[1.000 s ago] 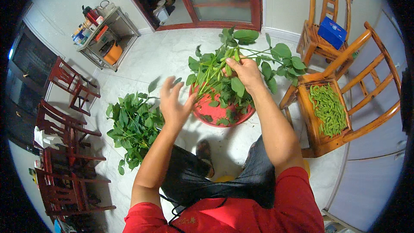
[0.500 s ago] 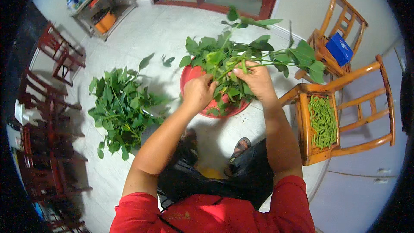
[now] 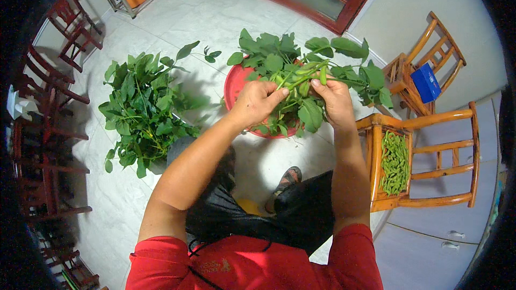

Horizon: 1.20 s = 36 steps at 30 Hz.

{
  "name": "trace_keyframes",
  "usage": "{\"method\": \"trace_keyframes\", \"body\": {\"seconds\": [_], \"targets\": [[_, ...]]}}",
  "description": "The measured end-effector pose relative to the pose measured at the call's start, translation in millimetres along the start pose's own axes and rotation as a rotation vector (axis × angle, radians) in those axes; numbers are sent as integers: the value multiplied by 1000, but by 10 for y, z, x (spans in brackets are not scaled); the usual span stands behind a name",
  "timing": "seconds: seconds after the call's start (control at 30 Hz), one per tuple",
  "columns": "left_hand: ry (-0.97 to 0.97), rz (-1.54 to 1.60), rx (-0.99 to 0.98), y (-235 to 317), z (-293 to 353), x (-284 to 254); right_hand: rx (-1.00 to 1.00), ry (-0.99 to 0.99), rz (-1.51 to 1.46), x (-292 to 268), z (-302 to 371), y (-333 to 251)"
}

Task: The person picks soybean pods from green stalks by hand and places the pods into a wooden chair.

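A leafy soybean stalk (image 3: 293, 80) with clusters of green pods stretches between my hands, in front of my knees. My left hand (image 3: 257, 102) is closed round its stem at the left. My right hand (image 3: 337, 103) pinches a green pod (image 3: 323, 75) at the right end of the cluster, thumb against the fingers. Under both hands stands a round red basket (image 3: 232, 88), its inside mostly hidden by soybean leaves (image 3: 271, 53). The fingertips of my left hand are partly hidden behind the stem and thumb.
A heap of leafy soybean plants (image 3: 142, 110) lies to my left. Picked pods (image 3: 395, 164) cover the seat of a wooden chair (image 3: 422, 123) close on my right. Another chair behind it bears a blue box (image 3: 425, 83). Dark red chairs (image 3: 51, 129) line the left side.
The view has shifted slightly. My hands have drawn apart a little, and the stalk has turned, its pods now showing between them. My right hand has moved onto a pod at the right.
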<state>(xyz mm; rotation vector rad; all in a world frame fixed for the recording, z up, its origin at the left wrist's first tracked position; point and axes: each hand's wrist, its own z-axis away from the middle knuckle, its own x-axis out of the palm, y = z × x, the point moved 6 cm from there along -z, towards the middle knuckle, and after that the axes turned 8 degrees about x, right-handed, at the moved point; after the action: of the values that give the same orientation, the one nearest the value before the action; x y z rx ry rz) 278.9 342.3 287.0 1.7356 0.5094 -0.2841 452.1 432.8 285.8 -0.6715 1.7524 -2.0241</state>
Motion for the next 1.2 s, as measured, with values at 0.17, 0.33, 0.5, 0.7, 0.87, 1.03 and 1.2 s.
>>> {"method": "trace_keyframes", "body": {"seconds": [0.17,0.33,0.5,0.7,0.87,1.03,1.2], "targets": [[33,140,7,-54,23,-18,4,32,122,40,8,-21],[86,-92,125,32,31,-70,-39,85,196,39,-7,23],[252,-463,316,335,87,-34,-34,461,742,-134,-150,150],[369,-503,276,400,163,-324,20,616,226,-917,-138,221],[385,-518,306,308,122,-263,-30,346,23,-424,-37,36],[299,-588,321,368,171,-135,-259,519,528,-131,144,-345],[312,-660,546,556,249,3,-220,447,424,-153,149,-350]]}}
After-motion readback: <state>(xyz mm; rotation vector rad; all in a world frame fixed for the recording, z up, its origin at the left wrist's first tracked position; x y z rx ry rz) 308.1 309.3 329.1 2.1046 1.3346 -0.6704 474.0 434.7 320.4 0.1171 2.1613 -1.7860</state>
